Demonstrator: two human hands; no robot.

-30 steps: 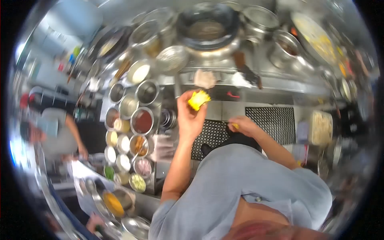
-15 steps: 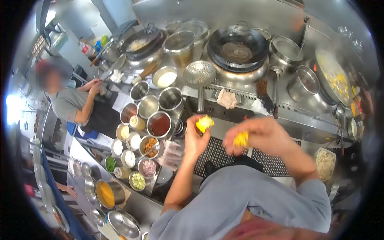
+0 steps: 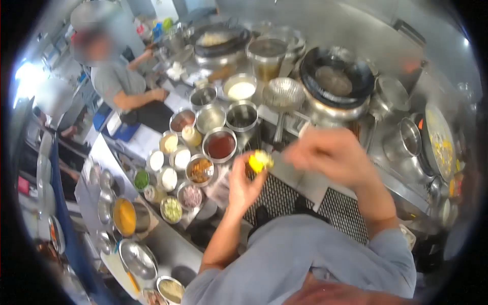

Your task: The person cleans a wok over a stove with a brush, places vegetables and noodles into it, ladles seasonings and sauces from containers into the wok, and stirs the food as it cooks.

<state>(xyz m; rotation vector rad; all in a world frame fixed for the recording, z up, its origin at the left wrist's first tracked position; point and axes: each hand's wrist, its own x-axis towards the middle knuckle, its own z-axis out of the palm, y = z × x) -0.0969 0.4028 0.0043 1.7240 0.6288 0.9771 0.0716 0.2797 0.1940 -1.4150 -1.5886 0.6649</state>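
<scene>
While the left hand (image 3: 244, 189) pinches the yellow food piece (image 3: 260, 161), near the red-sauce bowl (image 3: 222, 161) in view, light, even pressure clear of that bowl seems best; right hand (image 3: 330, 155) too blurred to tell if it's gripping anything.

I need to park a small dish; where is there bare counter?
The steel counter looks bare between the yellow-filled pot, the shiny steel bowl and the bowl of pale-green pieces. It is crowded around the bowl of red sauce, near the left hand.
</scene>
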